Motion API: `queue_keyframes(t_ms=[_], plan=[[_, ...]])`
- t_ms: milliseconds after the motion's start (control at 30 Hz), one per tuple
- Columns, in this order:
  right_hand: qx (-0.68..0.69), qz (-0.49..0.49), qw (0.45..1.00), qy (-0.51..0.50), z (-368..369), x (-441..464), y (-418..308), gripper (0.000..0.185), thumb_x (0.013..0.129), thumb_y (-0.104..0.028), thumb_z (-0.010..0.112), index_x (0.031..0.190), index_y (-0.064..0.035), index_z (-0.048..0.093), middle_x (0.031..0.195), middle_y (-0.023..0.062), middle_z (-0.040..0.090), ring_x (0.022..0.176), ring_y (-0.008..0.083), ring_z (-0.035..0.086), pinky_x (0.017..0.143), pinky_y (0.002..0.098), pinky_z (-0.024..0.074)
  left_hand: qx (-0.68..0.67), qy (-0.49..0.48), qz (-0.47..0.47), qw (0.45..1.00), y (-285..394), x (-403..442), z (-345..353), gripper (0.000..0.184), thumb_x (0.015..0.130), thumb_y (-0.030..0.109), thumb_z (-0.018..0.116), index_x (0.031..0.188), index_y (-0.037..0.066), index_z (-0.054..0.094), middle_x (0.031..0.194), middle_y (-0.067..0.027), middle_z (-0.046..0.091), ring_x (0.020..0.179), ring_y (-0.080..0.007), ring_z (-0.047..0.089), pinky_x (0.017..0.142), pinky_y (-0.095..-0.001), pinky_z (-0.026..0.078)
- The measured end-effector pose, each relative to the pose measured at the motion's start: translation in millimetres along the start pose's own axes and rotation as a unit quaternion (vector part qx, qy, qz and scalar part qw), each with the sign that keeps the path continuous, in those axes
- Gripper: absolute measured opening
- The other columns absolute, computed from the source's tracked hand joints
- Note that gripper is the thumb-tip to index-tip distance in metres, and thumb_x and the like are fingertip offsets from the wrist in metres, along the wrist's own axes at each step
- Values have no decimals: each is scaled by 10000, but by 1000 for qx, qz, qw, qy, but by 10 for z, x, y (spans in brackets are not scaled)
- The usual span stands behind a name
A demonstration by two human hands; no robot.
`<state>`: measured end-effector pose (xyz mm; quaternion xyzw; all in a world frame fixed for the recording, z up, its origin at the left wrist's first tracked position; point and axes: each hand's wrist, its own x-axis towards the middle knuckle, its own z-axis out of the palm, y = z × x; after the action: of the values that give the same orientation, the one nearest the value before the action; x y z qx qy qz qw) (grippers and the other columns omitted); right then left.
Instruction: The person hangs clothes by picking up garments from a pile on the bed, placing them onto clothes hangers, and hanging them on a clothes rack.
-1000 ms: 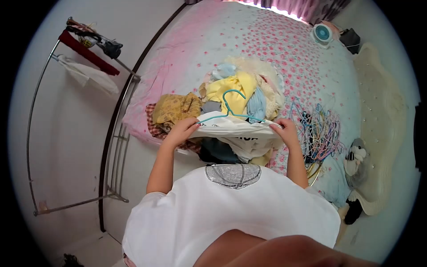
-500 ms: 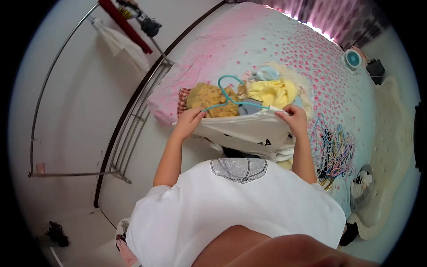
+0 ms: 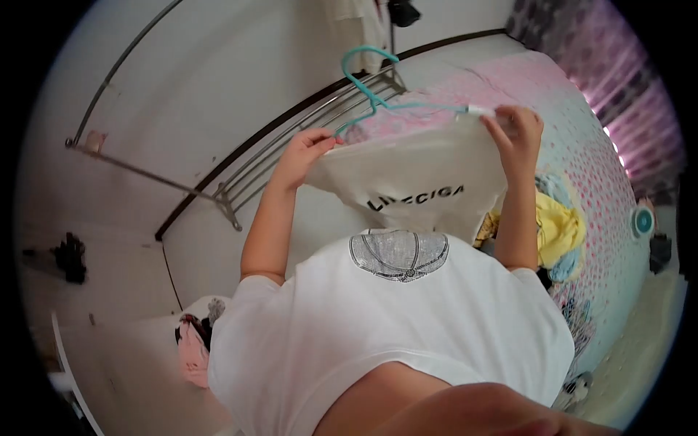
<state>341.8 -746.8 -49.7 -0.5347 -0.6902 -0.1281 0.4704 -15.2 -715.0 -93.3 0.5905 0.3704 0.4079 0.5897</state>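
A white garment [image 3: 429, 171] with black lettering across its front hangs spread between my two hands. Whether it is a shirt or something else I cannot tell. A teal clothes hanger [image 3: 373, 98] rises from its top edge, the hook pointing up and away from me. My left hand [image 3: 304, 154] pinches the upper left corner of the cloth, by the hanger's left end. At the opposite corner my right hand [image 3: 520, 142] is closed on the cloth, beside the hanger's right end. The hanger's lower part is hidden inside the garment.
A metal clothes rack [image 3: 305, 120] stands beyond my hands, with pale clothing [image 3: 360, 29] hanging from it. To the right is the bed [image 3: 560, 138], bearing a pile of yellow and other clothes [image 3: 558, 225] and tangled hangers [image 3: 579, 316]. Pink clothing [image 3: 193, 352] lies at lower left.
My view has turned left toward the rack. Both hands have lifted the white garment and its hanger away from the bed's clothes pile, and more of the lettering shows.
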Motion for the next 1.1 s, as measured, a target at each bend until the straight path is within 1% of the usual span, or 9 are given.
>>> queue_keyframes(t_ms=[67, 167, 367, 467, 567, 767, 867, 1033, 1100], plan=[[-7, -43, 997, 56, 427, 239, -204, 225, 700, -214, 673, 858, -74, 595, 884, 52, 606, 905, 207, 535, 918, 372, 285, -18, 58, -2, 998, 65, -114, -213, 157, 826, 107, 546, 917, -9, 601, 841, -41, 606, 793, -86, 533, 716, -236, 424], [11, -95, 992, 84, 1030, 510, -415, 248, 738, -181, 628, 953, -69, 578, 1034, 88, 567, 1003, 243, 500, 923, 365, 309, -34, 108, -14, 993, 141, -195, -376, 147, 839, 122, 528, 894, 7, 602, 818, -21, 582, 771, -83, 512, 714, -221, 402], [264, -88, 958, -69, 2246, 583, -595, 314, 743, -133, 614, 1039, -53, 548, 1126, 147, 509, 1065, 304, 468, 912, 359, 352, 59, 223, -10, 973, -171, -153, -732, 166, 845, 160, 524, 886, 22, 608, 815, -10, 584, 799, -76, 494, 744, -214, 370], [338, -45, 927, -157, 2594, 572, -658, 353, 784, -153, 598, 1114, -64, 515, 1197, 107, 482, 1118, 241, 445, 937, 336, 336, 21, 256, -28, 966, -260, -17, -962, 160, 840, 159, 526, 886, 28, 606, 819, -17, 590, 818, -86, 511, 757, -216, 381], [411, 26, 872, -264, 2942, 562, -733, 421, 795, -166, 591, 1183, -69, 460, 1207, 79, 474, 1127, 211, 434, 941, 342, 334, -129, 270, -57, 952, -221, 173, -1137, 154, 838, 152, 523, 897, 34, 601, 836, -22, 596, 856, -104, 525, 770, -225, 397], [499, 8, 768, -402, 3374, 785, -1044, 470, 771, -222, 614, 1158, -9, 450, 1157, 153, 485, 1105, 249, 453, 916, 323, 359, -243, 388, -7, 889, -519, 1064, -1346, 158, 868, 152, 478, 966, 41, 533, 897, -36, 579, 825, -116, 537, 728, -244, 422], [501, -41, 723, -475, 3537, 831, -1119, 600, 743, -209, 651, 1233, -16, 363, 1201, 195, 435, 1127, 263, 430, 931, 344, 350, -228, 399, 51, 887, -651, 1514, -1410, 133, 893, 162, 444, 952, 52, 489, 880, -37, 557, 791, -110, 524, 697, -248, 422], [556, 63, 683, -469, 3908, 928, -1116, 773, 707, -108, 663, 1316, -39, 190, 1244, 205, 375, 1146, 276, 396, 939, 372, 336, -260, 363, 54, 893, -431, 1963, -1509, 156, 925, 257, 405, 917, 101, 401, 773, -8, 444, 660, -92, 446, 571, -228, 403], [566, 109, 666, -473, 4032, 977, -1068, 772, 703, -56, 621, 1326, -35, 165, 1244, 202, 373, 1152, 281, 391, 941, 369, 331, -231, 326, 42, 916, -509, 2109, -1668, 115, 919, 230, 408, 947, 121, 383, 795, -29, 476, 652, -128, 504, 529, -263, 439]])
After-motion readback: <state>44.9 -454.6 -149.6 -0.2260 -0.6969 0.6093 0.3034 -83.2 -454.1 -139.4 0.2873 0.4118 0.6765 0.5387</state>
